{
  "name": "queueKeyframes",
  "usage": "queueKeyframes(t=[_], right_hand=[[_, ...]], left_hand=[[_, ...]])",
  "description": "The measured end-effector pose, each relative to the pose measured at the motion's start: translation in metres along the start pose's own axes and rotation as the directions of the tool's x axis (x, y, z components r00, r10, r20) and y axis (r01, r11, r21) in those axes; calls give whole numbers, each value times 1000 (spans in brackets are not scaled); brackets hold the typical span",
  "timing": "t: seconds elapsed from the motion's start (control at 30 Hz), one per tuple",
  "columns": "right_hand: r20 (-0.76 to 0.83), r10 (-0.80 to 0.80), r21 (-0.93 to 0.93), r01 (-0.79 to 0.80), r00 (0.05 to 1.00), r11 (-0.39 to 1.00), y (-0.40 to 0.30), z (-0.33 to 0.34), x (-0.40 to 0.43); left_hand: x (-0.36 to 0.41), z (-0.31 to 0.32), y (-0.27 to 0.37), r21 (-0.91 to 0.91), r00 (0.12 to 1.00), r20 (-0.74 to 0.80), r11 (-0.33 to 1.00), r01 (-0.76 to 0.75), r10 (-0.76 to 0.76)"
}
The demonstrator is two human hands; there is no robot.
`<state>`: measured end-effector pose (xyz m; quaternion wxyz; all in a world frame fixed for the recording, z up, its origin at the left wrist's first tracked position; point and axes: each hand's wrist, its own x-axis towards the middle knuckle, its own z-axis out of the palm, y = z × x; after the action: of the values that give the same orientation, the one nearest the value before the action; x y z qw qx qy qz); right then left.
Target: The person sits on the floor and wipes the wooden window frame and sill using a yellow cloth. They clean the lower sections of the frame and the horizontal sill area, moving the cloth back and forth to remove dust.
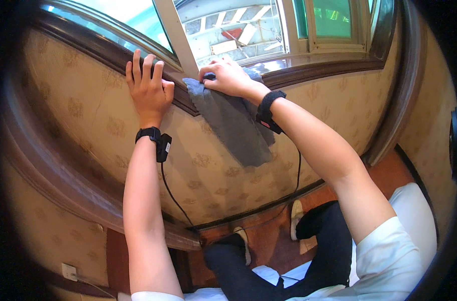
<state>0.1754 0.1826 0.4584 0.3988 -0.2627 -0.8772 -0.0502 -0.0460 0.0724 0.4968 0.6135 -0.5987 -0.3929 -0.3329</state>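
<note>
My right hand (228, 77) grips a grey cloth (236, 128) at the window opening, its fingers bent over the bunched upper part. The cloth's lower part hangs down against the patterned wall. To the left, my left hand (149, 84) rests on the dark wooden window sill (108, 56) with fingers spread, holding nothing I can see. Between the two hands stands the pale upright of a window frame (179, 37). A black strap with a small box and cable sits on each wrist.
Green-tinted glass panes (332, 19) flank the open window section. Outside lie white pieces and a red object (231, 34). Curved dark wood trim (396, 94) runs down both sides. A wall socket (69, 271) is at lower left. Cables hang near my legs, above the reddish floor (266, 233).
</note>
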Motion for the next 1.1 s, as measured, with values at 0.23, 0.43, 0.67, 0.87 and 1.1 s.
queueKeyframes(t=[0.23, 0.43, 0.67, 0.87, 1.1], right_hand=[[-294, -222, 91, 258, 930, 962, -15, -3, -14], [-221, -340, 84, 365, 914, 927, -7, -4, -29], [39, -223, -117, 226, 974, 967, -34, -4, -20], [199, -309, -267, 355, 930, 896, -32, -16, -8], [161, -317, -250, 349, 935, 903, -37, -8, -8]], left_hand=[[-1, 2, 1, 6, 1000, -10, 1000, -4, 4], [-1, -2, 2, 7, 1000, 13, 1000, 1, -1], [-3, 0, -1, 3, 1000, 1, 1000, -8, 8], [-1, 0, 2, 33, 1000, 22, 999, -2, 1], [2, -1, 3, 27, 1000, 12, 1000, 1, -1]])
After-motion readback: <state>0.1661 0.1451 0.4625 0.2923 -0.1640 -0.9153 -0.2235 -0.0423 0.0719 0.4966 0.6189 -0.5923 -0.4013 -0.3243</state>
